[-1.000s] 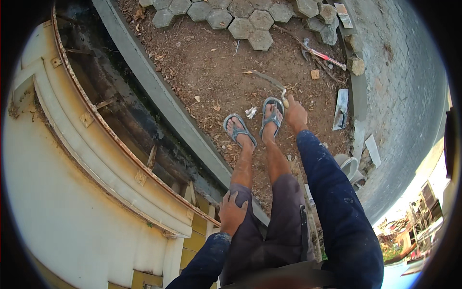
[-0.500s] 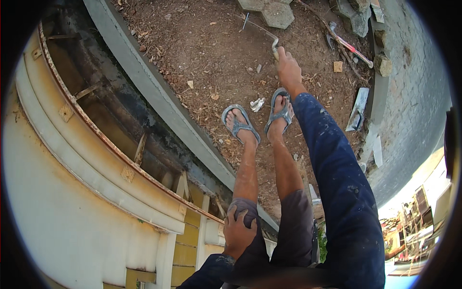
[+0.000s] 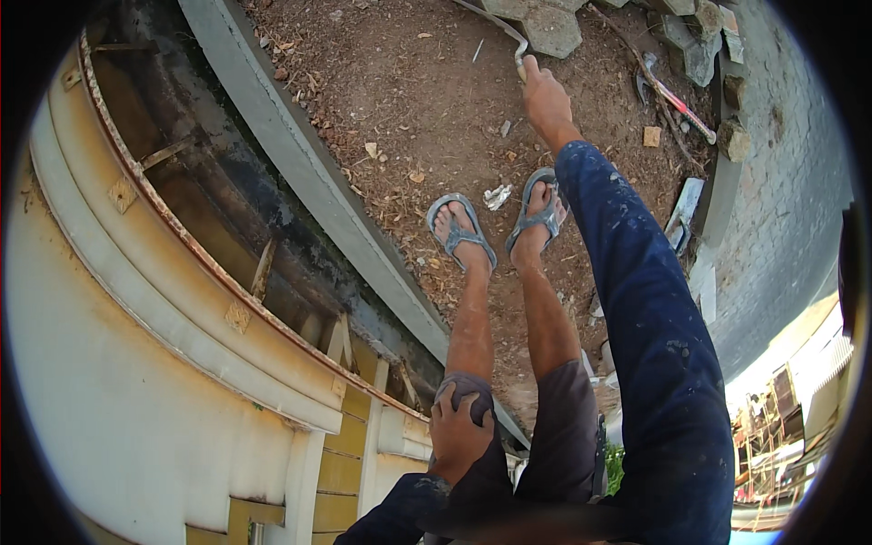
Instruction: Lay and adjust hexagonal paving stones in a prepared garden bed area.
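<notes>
My right hand is closed around the handle of a trowel. The trowel has a bent metal neck, and its thin blade, seen almost edge-on, runs out past the top of the picture. It is held out over bare brown soil, ahead of my sandalled feet. A thin pale stick lies on the soil just left of the neck. On my left knee rests my left hand, its fingers spread over the dark shorts and holding nothing.
Concrete paving blocks sit at the far side. To the right lie a hammer with a red handle, a branch and a wooden cube beside a grey wall. A concrete curb borders a dark channel on the left.
My right hand has moved farther out with the trowel, carrying its blade partly beyond the top edge. The thin stick now shows apart from the blade. My left hand stays on the knee.
</notes>
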Available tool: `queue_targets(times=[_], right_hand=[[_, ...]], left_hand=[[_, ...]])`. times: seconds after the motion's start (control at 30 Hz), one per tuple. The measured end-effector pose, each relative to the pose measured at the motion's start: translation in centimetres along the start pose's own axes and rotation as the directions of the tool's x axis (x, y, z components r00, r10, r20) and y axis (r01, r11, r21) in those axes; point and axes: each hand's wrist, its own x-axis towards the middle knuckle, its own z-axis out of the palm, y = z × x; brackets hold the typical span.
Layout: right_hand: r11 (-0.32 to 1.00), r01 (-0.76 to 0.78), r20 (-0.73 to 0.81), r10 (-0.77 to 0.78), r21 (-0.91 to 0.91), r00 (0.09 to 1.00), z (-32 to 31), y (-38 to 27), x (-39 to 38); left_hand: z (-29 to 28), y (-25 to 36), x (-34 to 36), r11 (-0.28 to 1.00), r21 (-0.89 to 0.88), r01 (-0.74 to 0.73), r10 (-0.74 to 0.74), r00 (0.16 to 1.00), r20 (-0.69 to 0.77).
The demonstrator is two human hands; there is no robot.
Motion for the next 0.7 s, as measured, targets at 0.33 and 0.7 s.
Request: queue_targets(times=[0.33, 0.7], right_hand=[[0.94, 0.324, 0.166, -0.304, -0.11, 0.938, 0.2, 2.8, -4.1], [0.983, 0.18, 0.173, -0.172, -0.032, 0.97, 1.8, 4.4, -9.6]], left_hand=[[-0.2, -0.5, 0.1, 1.0, -0.008, -0.011, 0.01, 0.999, -0.035], [-0.7, -0.6, 0.2, 1.0, -0.016, -0.005, 0.005, 1.0, -0.029]])
